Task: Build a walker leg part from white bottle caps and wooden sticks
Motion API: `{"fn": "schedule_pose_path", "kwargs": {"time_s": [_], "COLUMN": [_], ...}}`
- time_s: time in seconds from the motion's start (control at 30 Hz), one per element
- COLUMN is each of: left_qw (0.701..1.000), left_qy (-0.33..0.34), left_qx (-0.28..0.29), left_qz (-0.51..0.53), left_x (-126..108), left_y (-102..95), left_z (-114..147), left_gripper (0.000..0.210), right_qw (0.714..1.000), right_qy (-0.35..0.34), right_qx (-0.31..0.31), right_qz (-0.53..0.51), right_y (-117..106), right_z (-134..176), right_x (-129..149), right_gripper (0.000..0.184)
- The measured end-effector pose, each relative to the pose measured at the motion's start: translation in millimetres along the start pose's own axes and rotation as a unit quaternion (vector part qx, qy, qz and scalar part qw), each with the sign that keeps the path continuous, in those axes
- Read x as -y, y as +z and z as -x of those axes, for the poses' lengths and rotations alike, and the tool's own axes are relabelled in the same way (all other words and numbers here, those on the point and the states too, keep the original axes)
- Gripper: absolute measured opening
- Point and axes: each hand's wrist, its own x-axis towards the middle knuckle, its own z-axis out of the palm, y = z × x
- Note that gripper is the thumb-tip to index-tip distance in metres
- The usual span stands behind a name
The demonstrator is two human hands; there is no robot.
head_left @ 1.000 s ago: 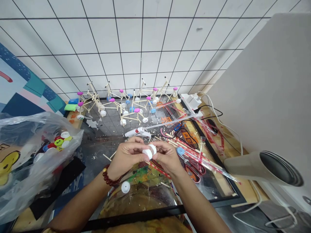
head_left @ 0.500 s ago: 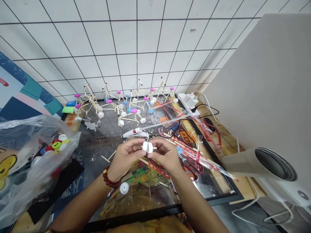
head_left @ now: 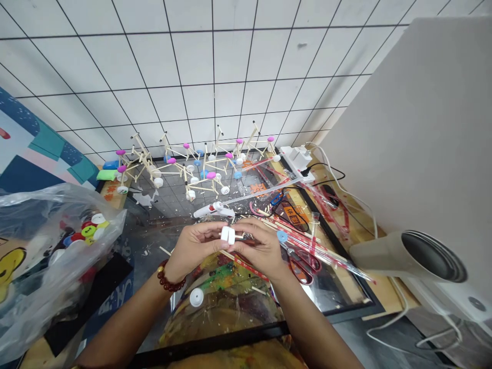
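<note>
Two white bottle caps (head_left: 228, 235) are held side by side over the middle of the table, a short wooden stick end (head_left: 239, 237) poking out at their right. The left cap is pinched in the fingers of my left hand (head_left: 194, 247). My right hand (head_left: 262, 247) grips the right cap, its thumb in front and its fingers behind. What lies between the caps is hidden. Below my hands rests a loose white cap (head_left: 196, 296). Just beyond them lies a white glue gun (head_left: 209, 209).
Several small stick-built tricycles (head_left: 203, 174) with cap wheels stand along the tiled wall (head_left: 230, 56). At left, a clear plastic bag (head_left: 57, 266) holds coloured caps. Packed sticks (head_left: 303, 238), red-handled scissors (head_left: 303, 266) and a blue cap (head_left: 282, 236) lie right. A power strip (head_left: 298, 160) stands behind.
The two caps, angled apart before, now sit closer and nearly parallel. Both hands and the caps have shifted slightly left in the view, which itself moved a little.
</note>
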Motion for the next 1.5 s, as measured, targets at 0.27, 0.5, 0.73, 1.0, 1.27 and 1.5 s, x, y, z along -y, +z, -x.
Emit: {"fn": "schedule_pose_path", "kwargs": {"time_s": [0.27,0.5,0.73,1.0,1.27,1.5], "left_qw": [0.999,0.998,0.998,0.994,0.996,0.993], "left_qy": [-0.003,0.024,0.059,0.083,0.093,0.096], "left_qx": [0.024,-0.003,-0.004,-0.008,-0.002,-0.033], "left_qz": [-0.026,-0.063,-0.037,-0.069,-0.008,-0.054], "left_x": [-8,-6,-1,2,8,7], "left_y": [-6.1,-3.2,-3.1,0.6,3.2,5.4], "left_z": [0,2,-2,0,-1,1], "left_gripper": [0.036,0.038,0.047,0.041,0.035,0.041], "right_qw": [0.992,0.986,0.995,0.996,0.998,0.997], "right_qy": [-0.084,-0.095,-0.054,-0.072,-0.015,-0.036], "right_qx": [-0.006,-0.015,-0.015,-0.022,-0.039,-0.03], "right_qz": [0.092,0.137,0.078,0.054,0.056,0.055], "right_y": [5,10,5,3,5,4], "right_z": [8,13,7,8,5,6], "right_x": [-4,-3,-3,1,2,1], "right_gripper": [0.029,0.034,0.023,0.022,0.022,0.019]}}
